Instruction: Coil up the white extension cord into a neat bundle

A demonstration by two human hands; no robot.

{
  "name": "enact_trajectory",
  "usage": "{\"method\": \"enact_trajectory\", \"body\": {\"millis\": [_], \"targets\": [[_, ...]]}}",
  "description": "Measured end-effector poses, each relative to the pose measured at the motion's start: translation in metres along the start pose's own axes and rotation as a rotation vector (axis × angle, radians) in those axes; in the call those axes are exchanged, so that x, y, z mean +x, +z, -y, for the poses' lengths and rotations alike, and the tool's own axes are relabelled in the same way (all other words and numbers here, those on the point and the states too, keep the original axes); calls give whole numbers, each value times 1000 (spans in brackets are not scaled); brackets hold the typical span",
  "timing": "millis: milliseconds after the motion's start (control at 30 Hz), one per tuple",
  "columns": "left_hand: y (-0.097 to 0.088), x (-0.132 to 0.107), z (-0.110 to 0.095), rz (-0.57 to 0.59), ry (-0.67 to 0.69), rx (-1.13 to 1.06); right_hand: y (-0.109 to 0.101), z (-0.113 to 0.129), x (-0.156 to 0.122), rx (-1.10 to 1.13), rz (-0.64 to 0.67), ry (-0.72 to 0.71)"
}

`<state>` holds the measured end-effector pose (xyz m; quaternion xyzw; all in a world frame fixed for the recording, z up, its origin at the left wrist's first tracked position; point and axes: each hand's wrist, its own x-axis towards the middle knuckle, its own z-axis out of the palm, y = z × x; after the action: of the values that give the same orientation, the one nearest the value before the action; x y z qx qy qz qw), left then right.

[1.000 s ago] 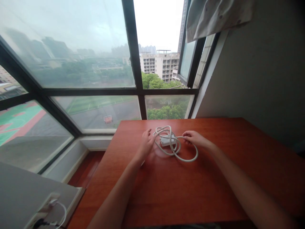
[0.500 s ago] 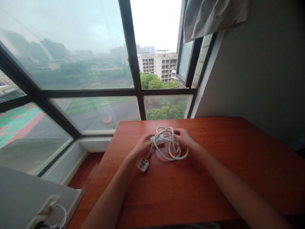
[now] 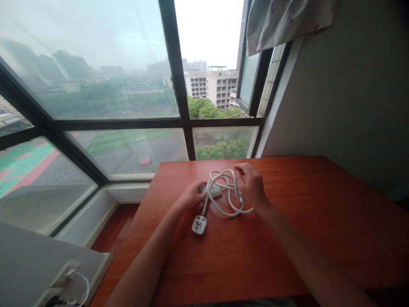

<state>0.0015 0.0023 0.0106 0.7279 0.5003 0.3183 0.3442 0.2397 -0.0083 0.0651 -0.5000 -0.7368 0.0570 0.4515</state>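
A white power strip lies on the reddish-brown table, with its white cord looped loosely over and beside it. My left hand is closed around the strip's left end. The cord's plug rests on the wood nearer to me, its pins facing up. Over the right side of the loops is my right hand, raised a little, with fingers bent near the cord. Whether those fingers touch the cord is hard to make out.
Large dark-framed windows stand behind and left of the table. A light curtain hangs at upper right beside a grey wall. At lower left, a white cable is plugged into a wall socket.
My right hand has lifted and turned above the loops. The plug has shifted right and toward me, turning over a little. My left hand stays at the strip's end.
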Motion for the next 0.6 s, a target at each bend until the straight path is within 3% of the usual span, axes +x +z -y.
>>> {"method": "enact_trajectory", "body": {"millis": [133,200,267,433,600], "targets": [[1,3,-8,36,117,42,11,52,-7,-182,423,-481],[2,4,-13,52,197,75,24,62,-5,-331,553,-561],[-1,3,-14,58,219,119,34,62,-1,-447,648,-551],[-28,-13,-6,-13,-3,112,32,45,1,-524,714,-545],[-70,-34,-11,-69,-231,-289,27,33,-8,-482,661,-584]]}}
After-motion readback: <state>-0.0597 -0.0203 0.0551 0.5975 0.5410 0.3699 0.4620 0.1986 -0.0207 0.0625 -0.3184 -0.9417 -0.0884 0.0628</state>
